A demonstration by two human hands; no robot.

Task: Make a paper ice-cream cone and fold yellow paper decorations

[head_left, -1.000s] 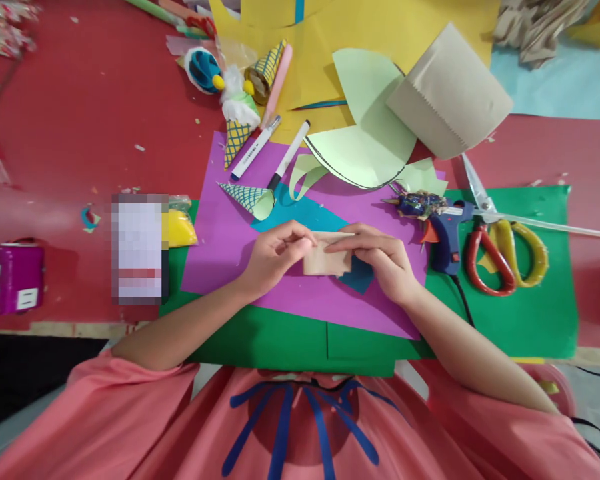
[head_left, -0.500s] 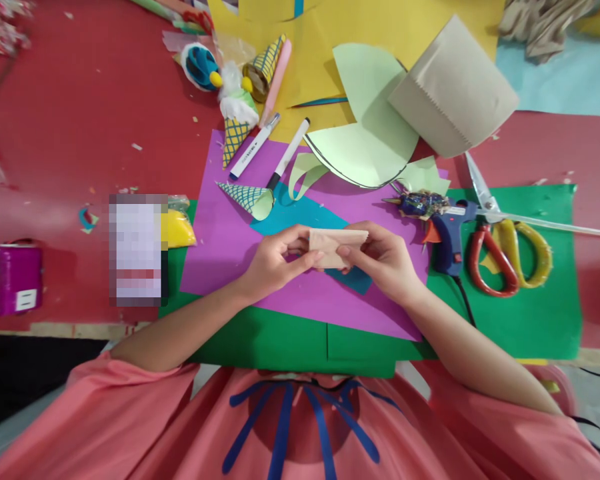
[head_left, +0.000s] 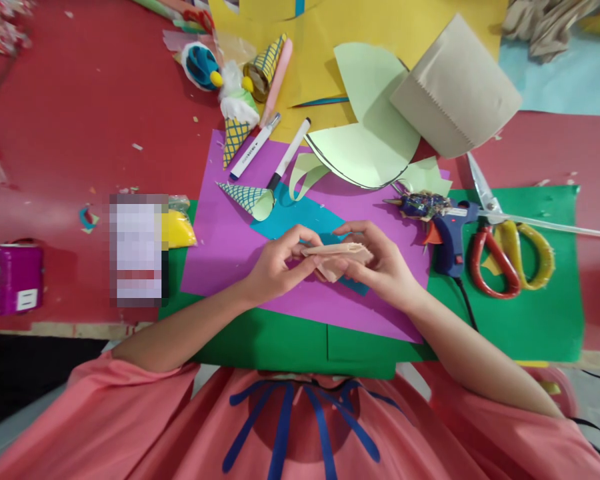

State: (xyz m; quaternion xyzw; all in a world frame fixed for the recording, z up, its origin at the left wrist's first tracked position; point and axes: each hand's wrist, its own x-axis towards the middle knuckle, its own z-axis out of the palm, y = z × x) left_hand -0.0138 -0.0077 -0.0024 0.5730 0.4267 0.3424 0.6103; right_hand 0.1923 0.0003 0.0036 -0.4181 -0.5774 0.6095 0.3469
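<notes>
Gripping folded brown paper (head_left: 336, 253) | left hand (head_left: 280, 265): left end | right hand (head_left: 386, 268): right end

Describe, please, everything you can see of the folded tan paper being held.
The folded tan paper looks thin and matte, its stacked layers uneven at the right end, with a lower flap angled toward the wearer. The left hand pinches its left end; the right hand grips its right portion, over the purple sheet. Part is hidden.
</notes>
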